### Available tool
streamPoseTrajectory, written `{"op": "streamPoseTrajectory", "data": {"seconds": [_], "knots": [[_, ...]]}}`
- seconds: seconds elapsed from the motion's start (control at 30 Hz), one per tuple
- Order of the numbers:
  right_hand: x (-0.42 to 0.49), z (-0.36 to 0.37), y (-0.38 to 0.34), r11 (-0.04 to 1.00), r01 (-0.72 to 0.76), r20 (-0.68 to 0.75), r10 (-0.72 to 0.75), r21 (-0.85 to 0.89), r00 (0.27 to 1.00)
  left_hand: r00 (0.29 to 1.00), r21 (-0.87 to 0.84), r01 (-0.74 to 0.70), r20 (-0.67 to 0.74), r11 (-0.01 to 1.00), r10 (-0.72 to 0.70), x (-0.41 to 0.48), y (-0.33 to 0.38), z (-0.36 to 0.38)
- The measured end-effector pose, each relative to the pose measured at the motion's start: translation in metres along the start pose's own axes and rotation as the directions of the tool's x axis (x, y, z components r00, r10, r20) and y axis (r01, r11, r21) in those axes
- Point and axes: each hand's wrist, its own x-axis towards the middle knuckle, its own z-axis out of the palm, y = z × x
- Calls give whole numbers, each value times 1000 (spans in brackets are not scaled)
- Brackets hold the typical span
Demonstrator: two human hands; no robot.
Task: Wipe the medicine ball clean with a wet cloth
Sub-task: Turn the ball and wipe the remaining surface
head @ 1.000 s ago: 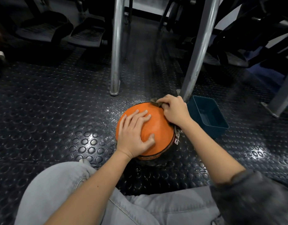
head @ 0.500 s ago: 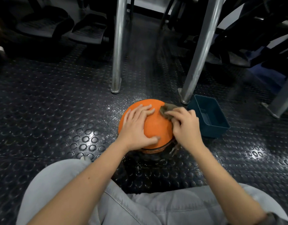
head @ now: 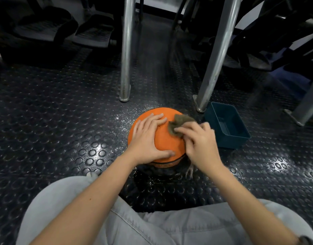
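1. Head view: the orange medicine ball [head: 170,144] sits on the studded rubber floor [head: 63,121], just ahead of your knees [head: 63,209].
2. Your left hand [head: 148,138] lies flat on the ball's top left. Its fingers are straight and spread, its thumb runs along the near side, and it holds nothing.
3. Your right hand [head: 201,144] has its fingers curled over the brown cloth [head: 180,121] and presses it onto the ball's upper right. One corner of the cloth pokes out past your fingertips.
4. A blue tub [head: 233,143] stands just right of the ball, close beside your right hand.
5. Beyond the ball stand two metal legs. The upright leg [head: 125,59] is near the ball's far left edge. The slanted leg [head: 215,55] has its foot between the ball and the tub's far corner.
6. To the ball's left, the floor runs wide to the frame's edge.
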Motion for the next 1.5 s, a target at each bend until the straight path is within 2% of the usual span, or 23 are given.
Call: {"op": "streamPoseTrajectory", "data": {"seconds": [0.1, 0.17, 0.27, 0.37, 0.43, 0.5, 0.6, 0.67, 0.73, 0.8, 0.9, 0.93, 0.97, 1.03, 1.1, 1.17, 1.3, 1.37, 1.43, 1.47, 1.5], "knots": [[39, 7, 26, 965, -244, 83, 237, 91, 968, 999, 20, 15, 49, 1000, -16, 4, 6, 0], [41, 10, 22, 951, -292, 87, 284, 97, 955, 998, 23, 41, 38, 999, -42, 4, 6, 0], [12, 8, -8, 981, -182, -48, 185, 67, 982, 998, 5, 44, -42, 999, -44, 3, 2, 2], [-18, 8, -27, 998, 57, -61, -56, 18, 997, 996, -12, 43, -81, 999, -44, 2, 1, 5], [-11, 5, -16, 997, 78, -51, -77, 7, 996, 997, -4, 36, -67, 999, -36, 2, 3, 5], [10, 7, 3, 998, -53, -33, 54, 39, 998, 999, 26, 28, -34, 999, -28, 4, 4, 5], [47, 14, 32, 929, -310, 73, 301, 200, 951, 1000, 53, 27, -11, 998, -27, 5, 4, 6], [49, 16, 28, 914, -352, 78, 343, 200, 936, 999, 67, 36, -7, 997, -36, 5, 4, 6], [33, 15, 12, 946, -306, 15, 306, 106, 952, 999, 77, 49, -18, 996, -48, 3, 4, 6], [8, 11, -10, 975, -191, -65, 199, 108, 978, 998, 73, 52, -48, 996, -48, 1, 4, 7], [-18, 5, -20, 995, 32, -61, -26, 91, 998, 996, 50, 56, -72, 997, -52, 0, 4, 9], [-15, 4, -13, 996, 49, -53, -45, 79, 998, 997, 52, 48, -63, 997, -45, 0, 4, 9], [-8, 4, -2, 997, 14, -50, -10, 78, 999, 998, 60, 41, -46, 997, -38, 0, 5, 8], [16, 9, 22, 979, -166, -10, 168, 120, 986, 999, 72, 35, -21, 997, -34, 1, 6, 7], [42, 13, 43, 893, -383, 116, 365, 236, 924, 999, 61, 42, -27, 997, -41, 1, 6, 7], [53, 19, 50, 840, -476, 171, 445, 263, 879, 998, 56, 55, -47, 997, -52, 1, 6, 7], [28, 16, 17, 926, -349, 14, 351, 142, 936, 994, 32, 64, -93, 997, -61, 1, 4, 9], [8, 10, -9, 984, -156, -55, 161, 84, 985, 992, 22, 64, -114, 998, -61, 1, 4, 10], [-7, 6, -23, 998, 68, -53, -68, 9, 996, 990, 22, 65, -124, 998, -62, 2, 5, 11], [-6, 4, -22, 992, 125, -42, -126, -15, 991, 992, 23, 62, -112, 998, -59, 2, 6, 11], [-1, 3, -16, 993, 121, -26, -121, -8, 992, 995, 23, 56, -88, 998, -54, 3, 8, 10]]}}
